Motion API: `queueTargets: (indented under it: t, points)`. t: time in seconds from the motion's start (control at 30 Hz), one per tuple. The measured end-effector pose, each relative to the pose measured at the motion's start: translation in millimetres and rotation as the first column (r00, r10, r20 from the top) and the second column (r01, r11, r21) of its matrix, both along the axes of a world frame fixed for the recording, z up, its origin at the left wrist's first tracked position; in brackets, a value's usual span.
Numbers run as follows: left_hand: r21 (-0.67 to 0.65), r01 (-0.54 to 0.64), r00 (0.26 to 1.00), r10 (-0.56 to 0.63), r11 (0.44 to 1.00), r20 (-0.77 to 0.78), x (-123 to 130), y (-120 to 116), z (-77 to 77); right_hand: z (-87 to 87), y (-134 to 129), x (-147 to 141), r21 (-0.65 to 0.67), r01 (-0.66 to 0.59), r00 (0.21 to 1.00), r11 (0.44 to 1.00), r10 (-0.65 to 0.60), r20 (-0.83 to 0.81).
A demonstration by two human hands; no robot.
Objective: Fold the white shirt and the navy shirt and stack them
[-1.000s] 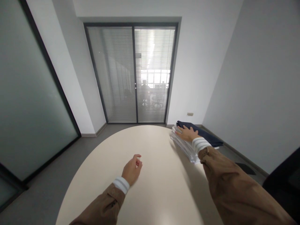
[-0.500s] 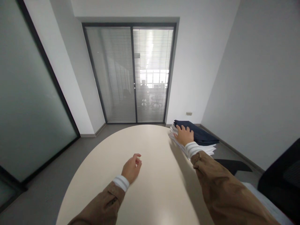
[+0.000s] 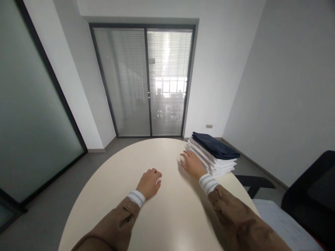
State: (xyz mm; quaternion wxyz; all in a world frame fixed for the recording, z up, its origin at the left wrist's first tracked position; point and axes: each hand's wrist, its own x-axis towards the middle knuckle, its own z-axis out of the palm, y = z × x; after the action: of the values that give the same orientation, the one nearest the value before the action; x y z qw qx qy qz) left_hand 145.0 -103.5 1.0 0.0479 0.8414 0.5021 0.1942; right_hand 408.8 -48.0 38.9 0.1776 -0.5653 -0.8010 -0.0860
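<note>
A stack of folded white cloths (image 3: 222, 166) lies at the far right edge of the round table, with folded dark navy cloth (image 3: 216, 144) on top. Just left of the stack is my right hand (image 3: 193, 164), its fingers apart and nothing held in it. My left hand (image 3: 149, 183) hovers over or rests on the middle of the table; which one I cannot tell. Its fingers are loosely curved, with the thumb apart, and it holds nothing.
The round cream table (image 3: 167, 216) fills the foreground. On the right stands a black chair (image 3: 314, 184) with its armrest close to the table edge and pale sheet-like material (image 3: 280, 219) on its seat. A glass door with blinds (image 3: 167, 83) is beyond the table.
My right hand has come off the navy cloth and moved left and down, beside the stack. My left hand has turned palm down and its fingers have loosened.
</note>
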Motion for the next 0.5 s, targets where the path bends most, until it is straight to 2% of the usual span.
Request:
queueTargets:
  t: [0.1,0.2,0.33,0.5]
  points:
    - [-0.026,-0.014,1.000,0.014,1.000,-0.009,8.4,10.4,-4.3,-34.2,-16.7,-16.9,-0.094,-0.051,0.990,0.994,0.038,-0.138]
    - [-0.021,-0.020,1.000,0.020,1.000,0.005,11.4,18.4,-17.2,-54.2,-32.0,-25.5,-0.245,-0.138,0.981,0.960,0.099,-0.168]
    - [-0.092,0.007,1.000,-0.009,0.996,-0.017,7.6,21.7,-29.5,-53.8,-41.1,-24.6,-0.356,-0.161,0.982,0.920,0.112,-0.153]
    - [-0.108,0.005,0.997,-0.013,0.994,-0.074,6.1,20.9,-27.6,-47.1,-40.7,-23.0,-0.379,-0.157,0.982,0.912,0.104,-0.157]
